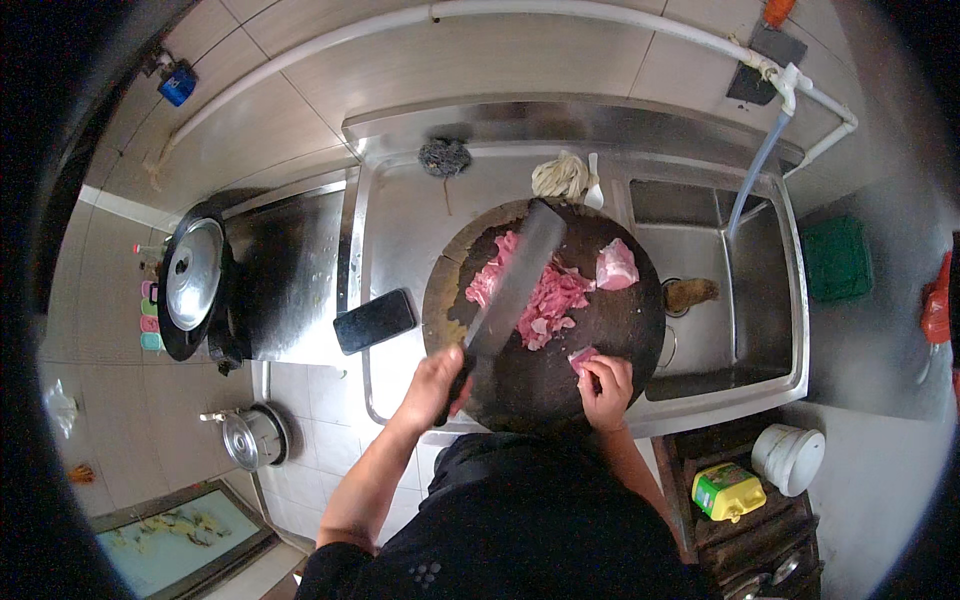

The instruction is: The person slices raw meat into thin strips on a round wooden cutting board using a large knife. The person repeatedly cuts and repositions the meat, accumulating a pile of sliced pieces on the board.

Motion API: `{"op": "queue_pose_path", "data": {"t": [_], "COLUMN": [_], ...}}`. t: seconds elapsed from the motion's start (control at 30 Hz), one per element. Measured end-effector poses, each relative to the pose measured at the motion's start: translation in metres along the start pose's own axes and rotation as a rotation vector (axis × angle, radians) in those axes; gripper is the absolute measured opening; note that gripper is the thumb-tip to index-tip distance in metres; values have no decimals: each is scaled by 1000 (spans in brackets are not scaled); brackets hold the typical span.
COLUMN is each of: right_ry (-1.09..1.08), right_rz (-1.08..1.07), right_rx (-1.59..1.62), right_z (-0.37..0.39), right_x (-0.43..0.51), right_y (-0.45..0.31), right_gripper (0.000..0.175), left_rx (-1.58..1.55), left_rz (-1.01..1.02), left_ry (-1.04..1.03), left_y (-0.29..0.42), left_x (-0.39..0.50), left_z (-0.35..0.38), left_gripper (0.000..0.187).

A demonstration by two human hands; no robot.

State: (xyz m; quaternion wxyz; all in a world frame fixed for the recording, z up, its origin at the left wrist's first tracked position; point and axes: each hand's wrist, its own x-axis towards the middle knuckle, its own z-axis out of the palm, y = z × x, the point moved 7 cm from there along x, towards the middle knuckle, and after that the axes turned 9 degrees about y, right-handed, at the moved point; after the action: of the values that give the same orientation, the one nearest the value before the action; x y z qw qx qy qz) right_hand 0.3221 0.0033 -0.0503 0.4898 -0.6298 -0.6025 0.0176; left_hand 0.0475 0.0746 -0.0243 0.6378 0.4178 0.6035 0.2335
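My left hand [437,386] grips the dark handle of a broad-bladed knife [517,281], whose blade looks slightly blurred and hangs over a pile of sliced raw meat [553,300]. The meat lies on a round, dark wooden chopping block [525,397]. Near the block's front right, my right hand [606,386] has its fingertips on a small piece of raw meat [581,358]. A larger chunk of raw meat [616,265] rests farther back on the right of the block. Whether the blade touches the sliced meat cannot be told.
A phone [374,321] lies at the left counter edge. Behind the block are a scouring pad [444,157], a bundled cloth [560,176] and a white spoon [594,191]. A steel sink [705,337] with a hose [757,172] is at right. A lidded wok [196,274] stands far left.
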Motion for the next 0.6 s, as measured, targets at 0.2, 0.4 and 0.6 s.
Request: {"op": "queue_pose_path", "data": {"t": [0.2,0.4,0.6], "right_ry": [-14,-13,13], "right_rz": [-43,-45,-86], "right_rx": [-67,-89,-95], "right_z": [3,4,3], "right_x": [-2,-7,-6], "right_y": [1,4,7], "right_gripper": [19,24,22], "left_rx": [728,854,859], "left_rz": [464,453,478], "left_ry": [-4,-72,-108], "left_y": [18,15,21], "left_x": [-88,-99,-69], "left_z": [23,20,42], "left_gripper": [34,33,32]}}
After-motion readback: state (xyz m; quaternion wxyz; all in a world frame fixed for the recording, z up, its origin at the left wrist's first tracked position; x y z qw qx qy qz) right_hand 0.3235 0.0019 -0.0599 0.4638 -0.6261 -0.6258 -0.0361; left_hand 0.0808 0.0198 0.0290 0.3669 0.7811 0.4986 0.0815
